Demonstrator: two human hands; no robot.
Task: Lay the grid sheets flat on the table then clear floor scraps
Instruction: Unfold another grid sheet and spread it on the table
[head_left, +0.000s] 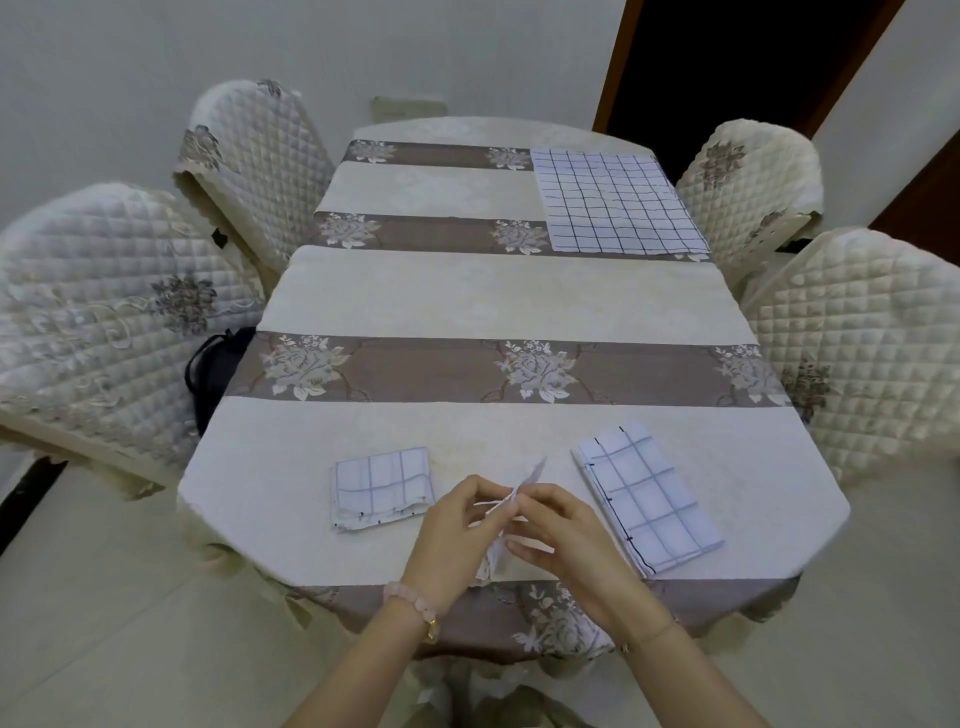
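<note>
Your two hands meet at the lower centre of the frame, just above the near edge of the worktop (493, 301). Between them is a small folded grid sheet (531, 478). Your left hand (449, 530) and right hand (566, 535) both pinch it with curled fingers (485, 491), so neither hand is free. The piece stands on edge, lifted off the cloth. Its long axis runs from near your wrists up toward the upper right, and its free tip pokes out above your fingertips. It looks only partly opened, so the likely step is to spread it apart, left hand drawing left and right hand drawing right, then press it down flat. Two more folded pieces wait on either side. The squarish folded sheet (382, 488) lies just beside your left hand, at lower left. The long folded sheet (649, 499) lies near your right hand, slanting from upper left to lower right. Take each with the hand on its own side. One opened grid sheet (618, 208) already lies flat at the far upper right, well apart from your hands. The bare middle of the worktop has room for the rest. No scraps can be made out on the strip of floor at lower left.
</note>
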